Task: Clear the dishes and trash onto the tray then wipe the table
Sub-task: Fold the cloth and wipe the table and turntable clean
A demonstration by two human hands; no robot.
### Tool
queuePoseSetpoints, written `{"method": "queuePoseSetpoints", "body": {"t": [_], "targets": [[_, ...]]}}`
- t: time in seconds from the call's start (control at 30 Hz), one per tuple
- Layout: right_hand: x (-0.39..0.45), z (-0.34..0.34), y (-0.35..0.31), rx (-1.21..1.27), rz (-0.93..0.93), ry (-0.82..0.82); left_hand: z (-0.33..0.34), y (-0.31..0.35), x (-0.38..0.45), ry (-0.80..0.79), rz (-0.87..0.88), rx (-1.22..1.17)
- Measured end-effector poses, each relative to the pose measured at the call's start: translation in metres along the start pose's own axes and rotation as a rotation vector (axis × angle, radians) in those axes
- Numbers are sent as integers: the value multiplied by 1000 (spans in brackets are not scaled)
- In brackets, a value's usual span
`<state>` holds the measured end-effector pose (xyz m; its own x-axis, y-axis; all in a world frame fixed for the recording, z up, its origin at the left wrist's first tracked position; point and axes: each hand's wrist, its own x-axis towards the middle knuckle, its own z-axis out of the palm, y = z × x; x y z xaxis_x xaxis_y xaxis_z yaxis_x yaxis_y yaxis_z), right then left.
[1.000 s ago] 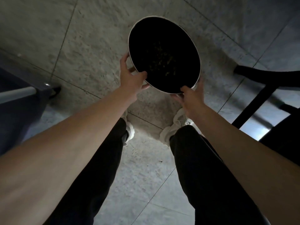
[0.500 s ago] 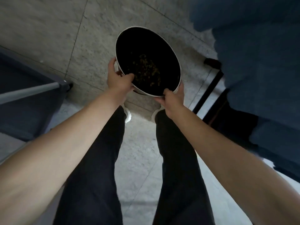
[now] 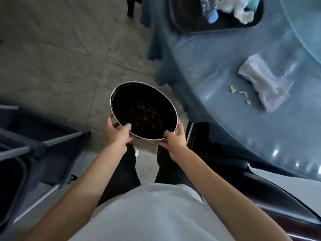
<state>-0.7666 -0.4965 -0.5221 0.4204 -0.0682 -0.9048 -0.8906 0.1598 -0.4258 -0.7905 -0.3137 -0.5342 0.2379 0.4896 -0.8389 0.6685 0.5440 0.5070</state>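
Now both hands, left hand [image 3: 116,134] and right hand [image 3: 173,140], grip the black plate's [image 3: 144,110] near rim, seemingly holding food scraps

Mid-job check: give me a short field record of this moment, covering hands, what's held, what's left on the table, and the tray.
left hand: grips the near-left rim of the black dish
right hand: grips the near-right rim
black dish: held over the floor, beside the table; food bits inside
table: blue cover, to the right
left on table: folded cloth; green scraps
tray: dark, at far table edge, holding plastic bottle and crumpled paper
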Motion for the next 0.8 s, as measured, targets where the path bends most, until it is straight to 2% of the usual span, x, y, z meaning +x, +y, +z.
{"method": "queuePoseSetpoints", "body": {"t": [0.1,0.17,0.2,0.27,0.37,0.43,0.47,0.53,0.63,0.7,0.8], "targets": [[-8,-24,-17,-26,76,-37,20,5,-19,-5,27,84],[-9,-44,-38,-207,87,-8,35,8,-26,-32,25,117],[-8,-57,-54,-388,13,40,42,10,-28,-42,28,138],[-4,-87,-96,-739,-295,152,56,10,-31,-54,44,204],[8,-139,-170,-786,-732,298,74,4,-35,-70,57,273],[24,-180,-214,-831,-931,450,85,-1,-40,-66,64,310],[35,-200,-233,-892,-968,506,90,-5,-41,-64,73,327],[56,-236,-261,-1072,-910,538,98,-12,-43,-61,95,361],[80,-272,-275,-1297,-860,386,108,-19,-46,-33,115,412],[88,-281,-273,-1335,-942,309,113,-22,-46,-15,120,439],[92,-280,-263,-1306,-1043,348,121,-25,-49,-8,117,463]]}}
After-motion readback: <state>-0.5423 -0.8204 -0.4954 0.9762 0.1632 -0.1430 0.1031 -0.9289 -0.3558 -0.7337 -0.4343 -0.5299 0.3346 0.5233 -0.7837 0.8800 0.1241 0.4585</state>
